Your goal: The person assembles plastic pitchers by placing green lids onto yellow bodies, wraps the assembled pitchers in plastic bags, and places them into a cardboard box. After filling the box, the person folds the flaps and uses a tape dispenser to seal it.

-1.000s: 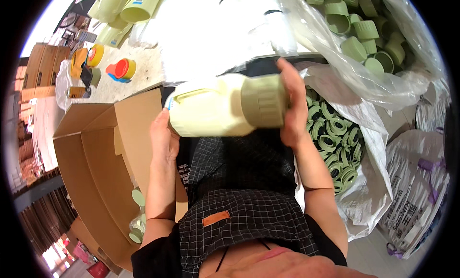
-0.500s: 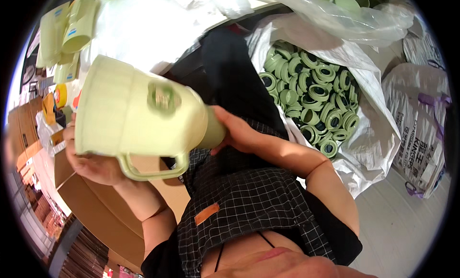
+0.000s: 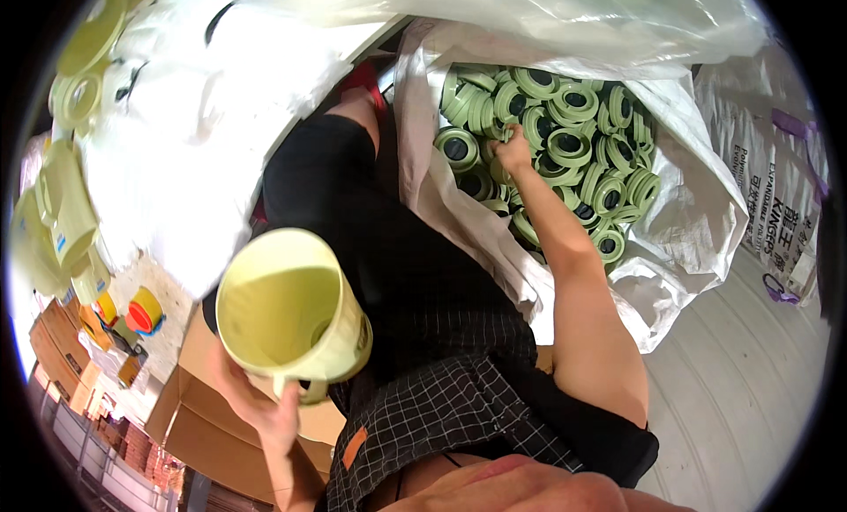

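Observation:
My left hand [image 3: 263,408] is closed on the handle side of a large pale green mug [image 3: 351,340], its thumb against the handle. The mug is tilted so its open mouth faces up toward me, and the inside shows bare. Over to the right, my right hand [image 3: 514,152] reaches into a white woven sack [image 3: 684,239] filled with round green lids [image 3: 609,194], many with black discs in their centres. Its fingers are closed at the edge of one lid [image 3: 501,164] near the pile's left side; the grip is partly hidden.
A table [image 3: 221,115] covered in white plastic stands at the left, with more pale green mugs [image 3: 66,203] and a roll of tape [image 3: 144,311] along its far-left edge. An open cardboard box [image 3: 216,433] sits below the mug. Another printed sack [image 3: 776,186] lies at right.
My right hand has let go of the mug's base and moved into the sack of lids. My left hand has lowered the mug and turned its mouth upward.

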`<control>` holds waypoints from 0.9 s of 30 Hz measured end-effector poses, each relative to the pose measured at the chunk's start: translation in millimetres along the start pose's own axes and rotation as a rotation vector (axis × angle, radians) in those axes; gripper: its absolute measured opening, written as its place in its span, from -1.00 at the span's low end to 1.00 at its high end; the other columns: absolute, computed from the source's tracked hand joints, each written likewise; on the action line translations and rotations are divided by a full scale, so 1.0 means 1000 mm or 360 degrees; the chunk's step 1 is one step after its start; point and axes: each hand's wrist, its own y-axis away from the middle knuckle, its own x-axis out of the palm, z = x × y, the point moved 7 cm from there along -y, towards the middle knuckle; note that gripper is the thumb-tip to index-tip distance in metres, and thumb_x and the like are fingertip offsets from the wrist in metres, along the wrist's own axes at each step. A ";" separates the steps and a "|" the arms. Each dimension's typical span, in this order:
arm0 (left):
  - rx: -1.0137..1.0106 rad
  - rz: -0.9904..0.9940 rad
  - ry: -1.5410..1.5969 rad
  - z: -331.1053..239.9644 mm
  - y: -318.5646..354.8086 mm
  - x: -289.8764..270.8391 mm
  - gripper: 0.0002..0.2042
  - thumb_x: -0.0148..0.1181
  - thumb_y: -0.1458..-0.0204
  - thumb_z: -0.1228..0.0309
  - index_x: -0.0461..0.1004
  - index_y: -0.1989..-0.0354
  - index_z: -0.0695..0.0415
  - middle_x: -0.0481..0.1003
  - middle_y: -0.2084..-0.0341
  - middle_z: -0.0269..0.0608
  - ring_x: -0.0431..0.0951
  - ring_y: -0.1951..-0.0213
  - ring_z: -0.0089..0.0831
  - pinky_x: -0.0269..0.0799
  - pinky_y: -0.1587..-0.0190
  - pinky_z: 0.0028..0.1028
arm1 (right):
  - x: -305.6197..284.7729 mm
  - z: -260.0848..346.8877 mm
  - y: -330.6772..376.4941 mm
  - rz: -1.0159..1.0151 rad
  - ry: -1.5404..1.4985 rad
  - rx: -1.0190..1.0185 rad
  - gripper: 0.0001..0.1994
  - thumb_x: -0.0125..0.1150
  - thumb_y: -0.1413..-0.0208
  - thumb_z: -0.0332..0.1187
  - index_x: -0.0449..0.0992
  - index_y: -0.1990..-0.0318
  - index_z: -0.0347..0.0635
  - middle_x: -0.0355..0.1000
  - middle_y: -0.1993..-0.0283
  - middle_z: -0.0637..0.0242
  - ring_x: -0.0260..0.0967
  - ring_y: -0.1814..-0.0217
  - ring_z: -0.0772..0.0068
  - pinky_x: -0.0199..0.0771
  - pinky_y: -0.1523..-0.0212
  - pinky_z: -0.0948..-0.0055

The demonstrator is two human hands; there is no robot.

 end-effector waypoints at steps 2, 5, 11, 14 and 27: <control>-0.0218 0.0095 0.0399 0.034 0.033 0.003 0.05 0.46 0.15 0.14 -0.08 -0.44 0.31 0.12 -0.35 0.07 0.18 -0.35 -0.12 0.06 -0.37 -0.18 | 0.008 0.007 -0.025 0.0008 0.0008 0.0206 -0.35 0.35 0.04 -0.19 0.26 -0.25 0.05 0.22 -0.24 -0.23 0.33 -0.17 -0.17 0.36 -0.22 0.14; -0.0045 0.0256 -0.0423 0.048 0.049 -0.004 -0.05 0.46 0.11 0.34 -0.04 -0.40 0.32 0.20 -0.27 0.04 0.24 -0.29 -0.15 0.12 -0.32 -0.22 | 0.022 0.031 -0.062 -0.0102 0.0136 0.0184 -0.28 0.39 0.09 -0.03 0.32 -0.32 0.28 0.02 -0.40 -0.20 0.20 -0.32 -0.13 0.23 -0.35 0.22; -0.0337 -0.0103 0.0041 0.057 0.045 -0.008 -0.37 0.43 0.06 0.46 0.30 -0.19 0.37 0.46 -0.01 -0.04 0.50 -0.01 -0.23 0.40 -0.08 -0.33 | 0.028 0.024 -0.069 -0.0545 -0.0748 0.0402 -0.50 0.50 0.26 -0.23 0.48 0.12 -0.22 0.53 0.24 0.02 0.49 0.09 0.06 0.46 -0.03 0.26; -0.0509 -0.0035 0.0050 0.105 0.067 -0.004 -0.35 0.21 -0.18 0.13 0.13 -0.28 0.29 0.38 -0.07 -0.02 0.43 -0.11 -0.25 0.35 -0.14 -0.30 | 0.016 0.037 -0.015 -0.0634 -0.0910 0.0031 -0.59 0.50 0.33 -0.51 0.31 0.39 -0.17 0.41 0.44 0.26 0.38 0.37 0.36 0.44 0.27 0.34; -0.0077 0.0067 0.0622 0.068 0.051 0.017 -0.43 -0.08 -0.32 0.02 0.26 -0.27 0.27 0.29 0.57 -0.48 0.23 0.56 -0.72 0.10 0.50 -0.67 | -0.087 0.217 0.259 -0.0455 -0.0822 -0.1207 -0.71 0.20 -0.16 -0.35 0.54 -0.02 -0.21 0.44 0.15 0.13 0.39 0.04 0.13 0.32 -0.09 0.33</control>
